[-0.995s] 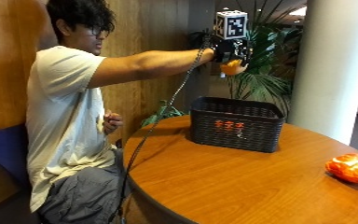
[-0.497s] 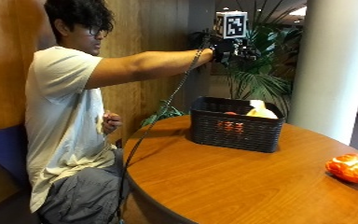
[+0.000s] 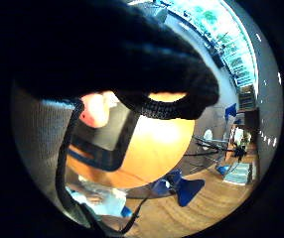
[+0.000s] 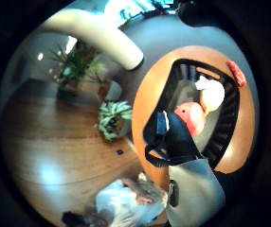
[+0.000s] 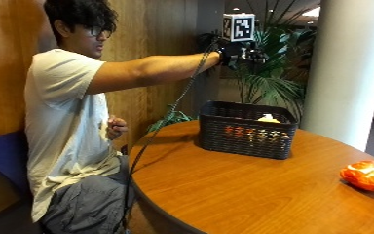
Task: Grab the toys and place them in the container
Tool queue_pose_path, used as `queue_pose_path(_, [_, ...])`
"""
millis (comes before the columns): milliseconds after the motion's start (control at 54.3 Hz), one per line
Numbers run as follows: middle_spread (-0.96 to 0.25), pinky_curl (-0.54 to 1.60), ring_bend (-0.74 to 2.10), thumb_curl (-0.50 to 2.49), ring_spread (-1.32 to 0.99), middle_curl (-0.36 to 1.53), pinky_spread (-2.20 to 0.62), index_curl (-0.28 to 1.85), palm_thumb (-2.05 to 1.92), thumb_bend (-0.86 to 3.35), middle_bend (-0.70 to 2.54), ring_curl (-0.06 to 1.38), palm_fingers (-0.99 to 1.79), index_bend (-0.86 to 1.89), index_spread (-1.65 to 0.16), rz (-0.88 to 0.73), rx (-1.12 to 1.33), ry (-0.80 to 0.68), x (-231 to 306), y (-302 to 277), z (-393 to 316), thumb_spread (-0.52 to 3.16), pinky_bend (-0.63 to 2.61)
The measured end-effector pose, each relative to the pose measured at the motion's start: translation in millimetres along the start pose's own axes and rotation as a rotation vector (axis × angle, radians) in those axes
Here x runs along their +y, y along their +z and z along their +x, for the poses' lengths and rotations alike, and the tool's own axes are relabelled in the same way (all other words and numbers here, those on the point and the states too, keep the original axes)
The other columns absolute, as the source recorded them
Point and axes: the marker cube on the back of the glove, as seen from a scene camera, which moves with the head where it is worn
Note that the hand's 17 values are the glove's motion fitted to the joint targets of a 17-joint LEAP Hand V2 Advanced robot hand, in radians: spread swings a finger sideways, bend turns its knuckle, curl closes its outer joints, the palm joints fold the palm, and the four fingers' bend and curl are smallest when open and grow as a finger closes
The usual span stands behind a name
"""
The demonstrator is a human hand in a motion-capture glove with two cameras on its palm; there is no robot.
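Dropping done: the gloved right hand (image 5: 242, 51) hangs high above the basket (image 5: 247, 129), fingers relaxed and empty, its toy now inside; 1 orange toy (image 5: 366, 174) waits on the desk (image 5: 239, 190).

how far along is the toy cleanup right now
Partly done: the black basket already holds toys, a pale yellow one showing at its rim and a red one visible from the palm. The gloved right hand hovers above the basket holding nothing. Left: the orange toy lying on the table.
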Motion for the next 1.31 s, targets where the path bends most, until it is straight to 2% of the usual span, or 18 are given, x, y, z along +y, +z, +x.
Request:
queue_pose_path(405, [-0.02, 0.3, 0.19, 0.49, 0.04, 0.39, 0.1, 0.53, 0.34, -0.01, 0.16, 0.47, -0.02, 0.23, -0.34, 0.004, 0.0, 0.048, 25.4, 1.1, 35.2, 1.34, 0.94])
queue_pose_path(682, [-0.02, 0.3, 0.19, 0.46, 0.03, 0.37, 0.1, 0.53, 0.34, -0.01, 0.17, 0.46, -0.01, 0.24, -0.34, -0.007, -0.019, 0.153, 80.5, 18.0, 103.4, 1.34, 0.92])
queue_pose_path(866, [-0.02, 0.3, 0.19, 0.44, 0.03, 0.35, 0.1, 0.53, 0.34, -0.01, 0.16, 0.45, -0.03, 0.26, -0.34, -0.051, 0.026, 0.168, 127.2, 27.1, 156.1, 1.35, 0.89])
queue_pose_path(1050, [-0.02, 0.3, 0.19, 0.43, 0.03, 0.34, 0.1, 0.53, 0.35, -0.01, 0.16, 0.43, -0.03, 0.27, -0.34, -0.056, 0.053, 0.235, 163.1, 37.0, 189.2, 1.35, 0.88])
queue_pose_path(1124, [-0.02, 0.3, 0.19, 0.43, 0.03, 0.33, 0.09, 0.53, 0.35, -0.01, 0.16, 0.43, -0.03, 0.28, -0.34, -0.062, 0.057, 0.217, 179.3, 41.4, 201.4, 1.35, 0.86])
queue_pose_path(1179, [-0.02, 0.3, 0.18, 0.43, 0.03, 0.33, 0.09, 0.53, 0.35, -0.01, 0.16, 0.42, -0.04, 0.28, -0.34, -0.053, 0.034, 0.273, 183.8, 43.4, 205.8, 1.35, 0.85])
queue_pose_path(1308, [-0.02, 0.3, 0.18, 0.42, 0.02, 0.32, 0.09, 0.53, 0.35, -0.01, 0.16, 0.42, -0.04, 0.29, -0.34, -0.069, 0.163, 0.303, 200.9, 56.4, 225.5, 1.35, 0.85])
